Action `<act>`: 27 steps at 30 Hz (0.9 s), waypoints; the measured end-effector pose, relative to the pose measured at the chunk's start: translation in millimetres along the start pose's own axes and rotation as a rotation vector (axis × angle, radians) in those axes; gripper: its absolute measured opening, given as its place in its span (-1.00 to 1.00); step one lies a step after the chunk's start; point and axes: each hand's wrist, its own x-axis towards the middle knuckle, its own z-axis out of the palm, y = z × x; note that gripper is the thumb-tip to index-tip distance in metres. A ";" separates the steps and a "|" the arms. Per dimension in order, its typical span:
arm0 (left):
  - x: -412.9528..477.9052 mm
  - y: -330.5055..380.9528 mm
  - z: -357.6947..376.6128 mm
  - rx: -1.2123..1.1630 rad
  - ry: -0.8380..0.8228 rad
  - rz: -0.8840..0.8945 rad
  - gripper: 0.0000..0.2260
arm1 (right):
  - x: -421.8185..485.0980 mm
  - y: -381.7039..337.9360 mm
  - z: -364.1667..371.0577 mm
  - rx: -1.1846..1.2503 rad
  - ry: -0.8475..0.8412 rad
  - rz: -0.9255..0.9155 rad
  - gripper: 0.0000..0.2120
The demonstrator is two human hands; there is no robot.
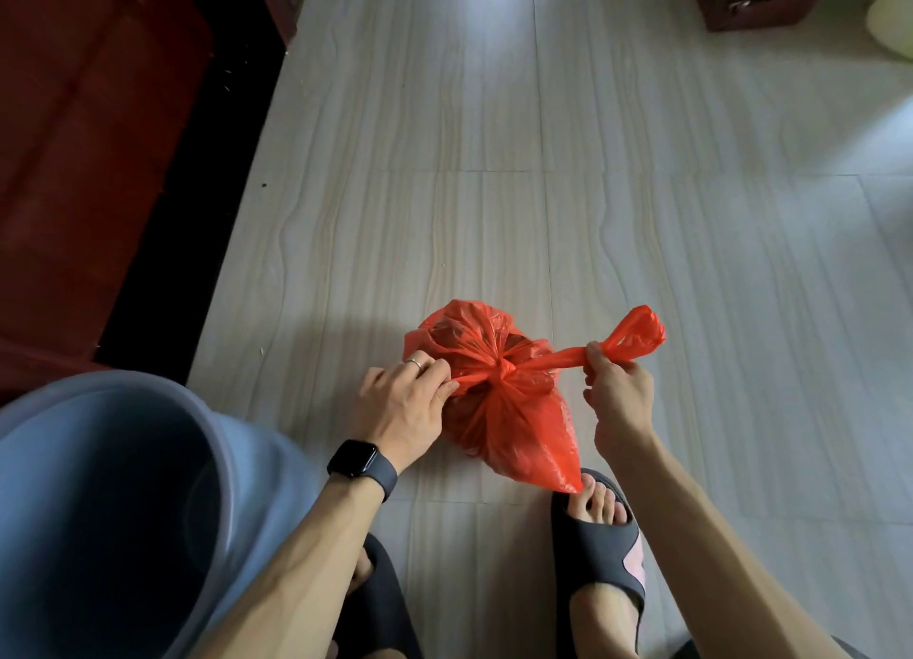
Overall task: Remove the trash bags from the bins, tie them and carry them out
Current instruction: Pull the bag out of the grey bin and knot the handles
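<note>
Floor (691, 238) is pale tile with a wavy wood-grain print. Thin grout lines cross it and daylight glares off it at the top and right. A dark red door (74, 139) fills the left side, with a black strip along its base. The blue-grey bin (99, 485) sits lower left by the left arm, and the view looks down into it. A brown box (756, 1) is in the far top right corner. The red bag (504, 411) lies on the tile in front of 2 dark slippers (598, 545), lower corner at the right toes, neck cinched in 1 knot. Left hand (405, 406) pinches the short tail by the knot. Right hand (617, 391) has its fingers curled round the long tail, stretched taut rightward. Watch (360, 461) on the left wrist, ring (414, 362) on that hand.
</note>
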 end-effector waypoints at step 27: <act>27.5 36.5 43.3 -0.234 0.070 0.065 -0.84 | -35.1 -31.3 32.6 0.321 -0.145 0.067 -0.77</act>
